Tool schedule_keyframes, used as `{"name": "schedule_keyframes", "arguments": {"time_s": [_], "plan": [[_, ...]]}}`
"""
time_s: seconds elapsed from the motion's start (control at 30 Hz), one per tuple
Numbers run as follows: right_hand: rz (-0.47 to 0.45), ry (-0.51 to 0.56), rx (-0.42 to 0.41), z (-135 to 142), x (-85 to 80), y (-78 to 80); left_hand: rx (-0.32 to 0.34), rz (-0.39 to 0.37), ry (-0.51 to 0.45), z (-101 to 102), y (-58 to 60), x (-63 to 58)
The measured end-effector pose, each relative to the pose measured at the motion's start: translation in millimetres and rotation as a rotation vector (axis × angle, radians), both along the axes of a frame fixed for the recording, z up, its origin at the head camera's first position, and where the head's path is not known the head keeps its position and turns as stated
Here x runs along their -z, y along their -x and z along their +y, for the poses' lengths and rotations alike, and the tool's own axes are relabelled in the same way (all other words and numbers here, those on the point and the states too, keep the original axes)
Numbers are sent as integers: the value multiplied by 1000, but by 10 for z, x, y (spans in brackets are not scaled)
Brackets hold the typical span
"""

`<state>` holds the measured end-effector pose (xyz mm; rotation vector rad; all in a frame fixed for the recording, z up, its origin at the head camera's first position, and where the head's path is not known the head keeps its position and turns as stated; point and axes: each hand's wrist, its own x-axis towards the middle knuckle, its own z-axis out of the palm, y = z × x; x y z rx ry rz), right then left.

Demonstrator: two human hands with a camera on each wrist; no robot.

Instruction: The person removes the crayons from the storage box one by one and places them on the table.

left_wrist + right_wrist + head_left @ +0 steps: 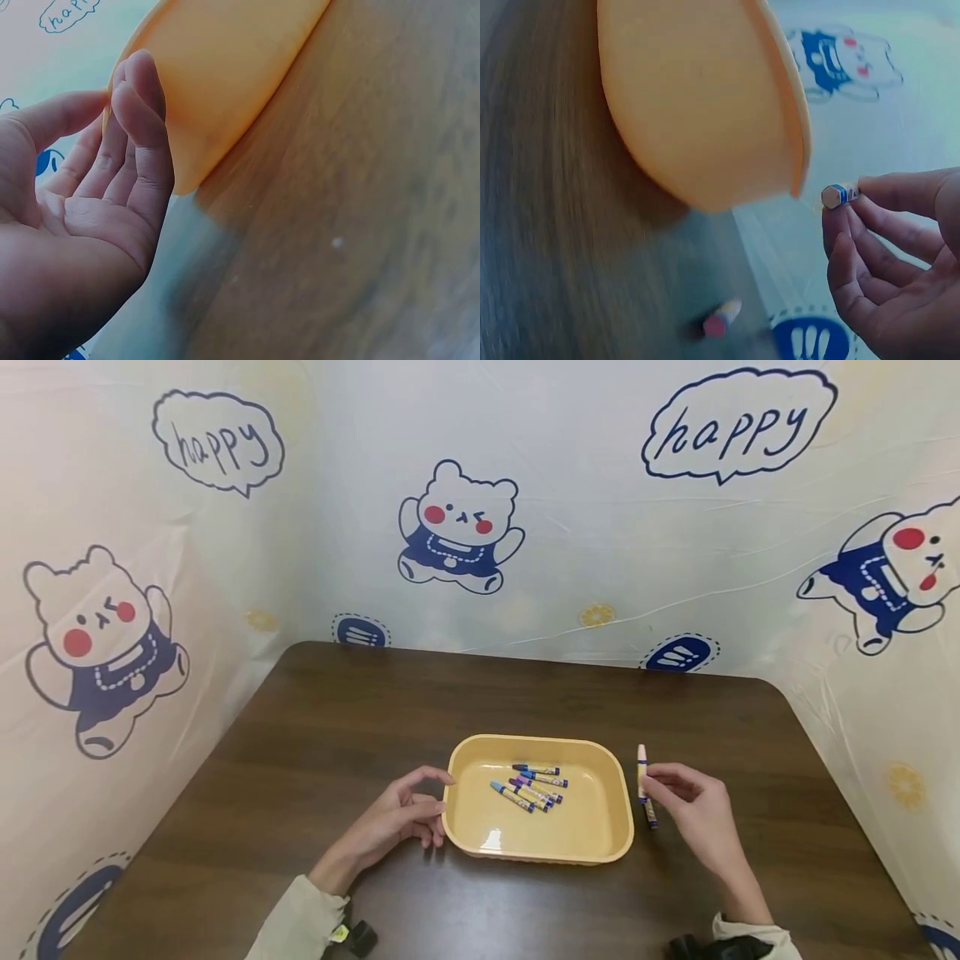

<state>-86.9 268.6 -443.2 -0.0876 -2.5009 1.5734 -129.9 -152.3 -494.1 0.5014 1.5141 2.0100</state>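
Observation:
A yellow tray [611,843] stands on the table with several crayons [534,787] lying inside, their tips blue, purple and dark. At its left rim, my left hand [401,810] holds the edge with thumb and index finger. The left wrist view shows the thumb against the rim and the other fingers bent. To the right of the tray, my right hand [693,814] pinches a pale-tipped crayon [642,764] between thumb and fingers. Another crayon [650,814] lies on the table below it; the right wrist view shows this crayon's pink end [715,325].
The brown wooden table [360,710] has rounded far corners. A pale curtain [570,552] printed with bears and "happy" bubbles hangs around its back and sides.

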Motion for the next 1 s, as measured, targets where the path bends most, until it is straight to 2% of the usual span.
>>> {"name": "schedule_keyframes", "arguments": {"time_s": [0.13,0.3,0.43,0.57,1.0], "plan": [[-61,-14,45,177,80,0,5,-18,-4,19,-6,21],[-129,-179,96,311,156,19,-2,-19,7,13,-21,21],[-178,-287,94,350,209,53,-6,-10,11,10,-13,-3],[-224,-349,71,357,266,75,-8,4,12,7,-1,-17],[-217,-415,51,296,311,72,-14,18,22,7,-5,-8]]}}
